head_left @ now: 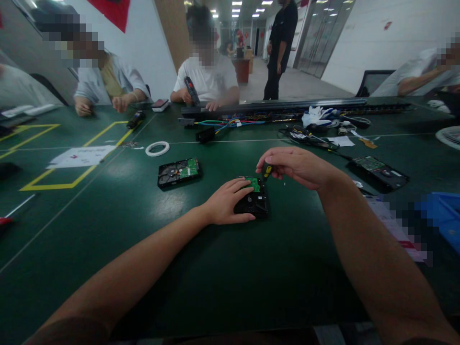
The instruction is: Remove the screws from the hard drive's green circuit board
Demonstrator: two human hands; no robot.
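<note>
A black hard drive (256, 205) with a green circuit board lies on the green table in front of me. My left hand (230, 202) rests on its left part, fingers stretched over the top and thumb along the near edge, covering part of the board. Between the fingers of my right hand (293, 165) is a screwdriver (267, 171) with a black and yellow handle. It points down at the drive's far right corner, where I cannot make out the tip. A tiny bright bit (284, 184), perhaps a screw, lies right of the drive.
Another hard drive (178, 173) lies to the left, a third (379, 171) to the right. Behind are a white tape roll (157, 149), cables (230, 122) and white gloves (318, 116). A blue bin (443, 215) stands at right. Across the table a person holds a power screwdriver (191, 91).
</note>
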